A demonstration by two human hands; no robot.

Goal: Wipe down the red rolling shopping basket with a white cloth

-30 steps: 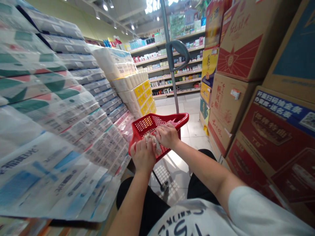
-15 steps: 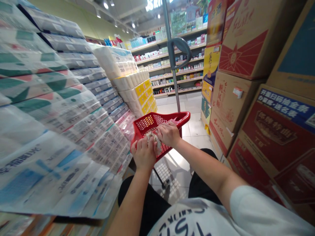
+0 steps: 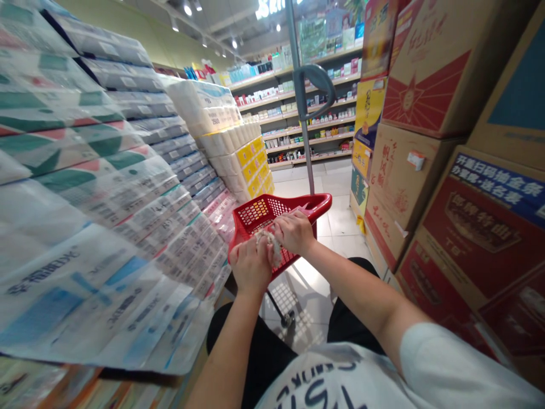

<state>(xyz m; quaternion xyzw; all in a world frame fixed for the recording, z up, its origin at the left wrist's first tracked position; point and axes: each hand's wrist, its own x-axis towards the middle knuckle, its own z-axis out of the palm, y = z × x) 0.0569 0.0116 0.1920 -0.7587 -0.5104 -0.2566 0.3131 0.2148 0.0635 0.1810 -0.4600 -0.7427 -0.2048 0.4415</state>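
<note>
A red plastic shopping basket [image 3: 259, 209] with perforated sides stands in front of me, on a wheeled base. My left hand [image 3: 252, 266] is over its near left corner, with curled fingers. From the right, my right hand [image 3: 294, 232] reaches across the basket, its fingers bent and pointing left. Between the two hands is a whitish, crumpled bundle [image 3: 275, 250], seemingly in clear plastic, and both hands are closed on it. My fingers hide part of it. Whether the left fingers also touch the basket rim, I cannot tell. A long metal pole with a grey loop handle [image 3: 317, 91] rises beyond the basket.
Stacked tissue packs [image 3: 157, 227] line my left side, with toilet roll packs [image 3: 217, 122] farther along. Cardboard cartons [image 3: 421, 176] are piled close on my right. A tiled aisle floor [image 3: 334, 184] leads to shelves [image 3: 306, 113] of small goods at the back.
The surroundings, basket and hands sit slightly farther right in the picture. Both hands keep nearly the same grip on the bundle.
</note>
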